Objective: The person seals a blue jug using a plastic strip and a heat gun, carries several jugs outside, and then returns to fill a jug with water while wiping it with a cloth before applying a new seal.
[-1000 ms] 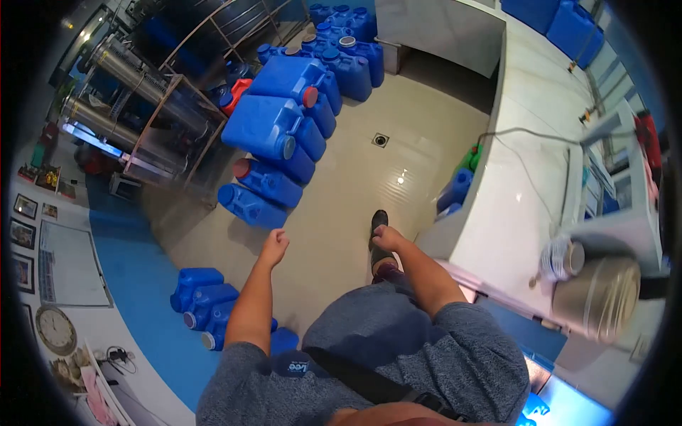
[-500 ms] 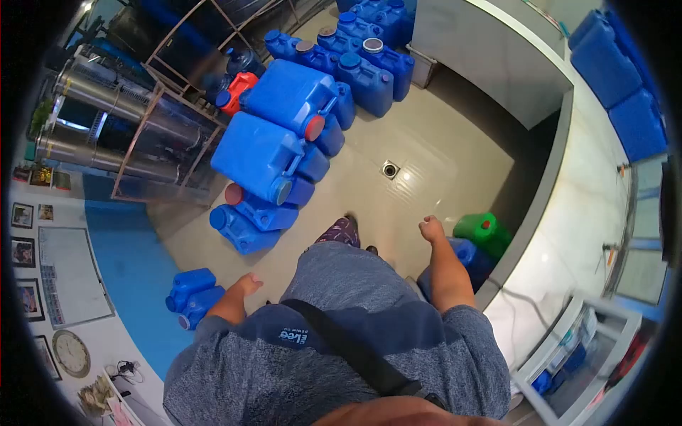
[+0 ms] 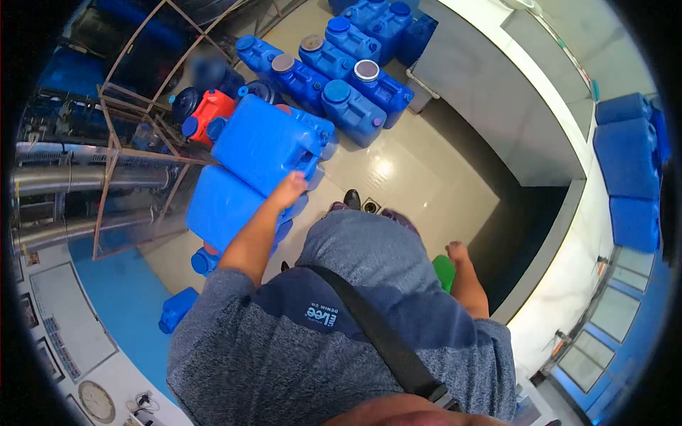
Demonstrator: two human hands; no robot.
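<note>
Head view: left hand and right hand either side of the floor drain

Steel cylinders are farthest left of the drain. Well to its lower left sits a lone blue jug, and to its upper left a red container. Between that and the drain, two big jugs lie side by side on top of others. The left hand overlaps the farther one; whether it touches, or how narrow its grip is, I cannot tell. Standing jugs with round caps are beyond the drain. A black shoe is just left of it. Lower right of the drain is a green container, partly hidden, with the right hand just beside it, fingers seemingly curled; I cannot tell its grip. Farther right of the drain runs a white counter; stacked jugs are farthest right.
</note>
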